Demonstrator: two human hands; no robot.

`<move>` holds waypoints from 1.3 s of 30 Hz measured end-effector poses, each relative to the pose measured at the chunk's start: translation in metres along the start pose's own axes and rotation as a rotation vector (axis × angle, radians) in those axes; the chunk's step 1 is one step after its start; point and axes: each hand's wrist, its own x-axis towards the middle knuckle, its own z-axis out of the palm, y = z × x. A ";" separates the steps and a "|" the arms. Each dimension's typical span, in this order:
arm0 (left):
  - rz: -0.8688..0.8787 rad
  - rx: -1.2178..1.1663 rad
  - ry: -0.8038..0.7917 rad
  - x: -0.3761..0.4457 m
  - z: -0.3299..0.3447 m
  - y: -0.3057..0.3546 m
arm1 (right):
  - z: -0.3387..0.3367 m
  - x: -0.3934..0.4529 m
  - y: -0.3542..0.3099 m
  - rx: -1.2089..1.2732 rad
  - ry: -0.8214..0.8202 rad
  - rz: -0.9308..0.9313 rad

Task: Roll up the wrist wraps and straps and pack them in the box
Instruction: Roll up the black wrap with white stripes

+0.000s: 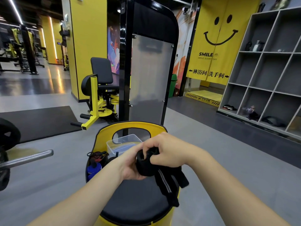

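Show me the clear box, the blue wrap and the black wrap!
clear box (125,139): head view, on its near rim.
blue wrap (93,168): head view, on its rolled side.
black wrap (144,166): head view, on the rolled part.

Black wrap (146,163), grey-striped tail; clear box (114,144); blue strap (93,168); yellow-rimmed seat (130,201).

barbell (24,158) cut off at left edge (plates partly hidden).

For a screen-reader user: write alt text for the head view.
Both hands, the left hand and the right hand, grip a partly rolled black wrist wrap whose loose tail hangs over a black padded seat. Behind them on the seat sit a clear plastic box and more red, black and blue straps, in a yellow-walled gym.
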 end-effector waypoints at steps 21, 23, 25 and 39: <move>0.092 0.382 -0.161 0.001 -0.025 -0.014 | 0.019 -0.003 0.038 0.036 0.202 0.062; 0.068 0.434 -0.116 0.003 -0.033 -0.010 | 0.018 -0.004 0.042 0.019 0.248 0.058; 0.036 0.476 -0.103 0.004 -0.040 -0.007 | 0.014 -0.006 0.043 -0.007 0.276 0.046; -0.007 0.392 -0.111 0.004 -0.045 -0.010 | 0.005 -0.006 0.048 -0.077 0.380 0.040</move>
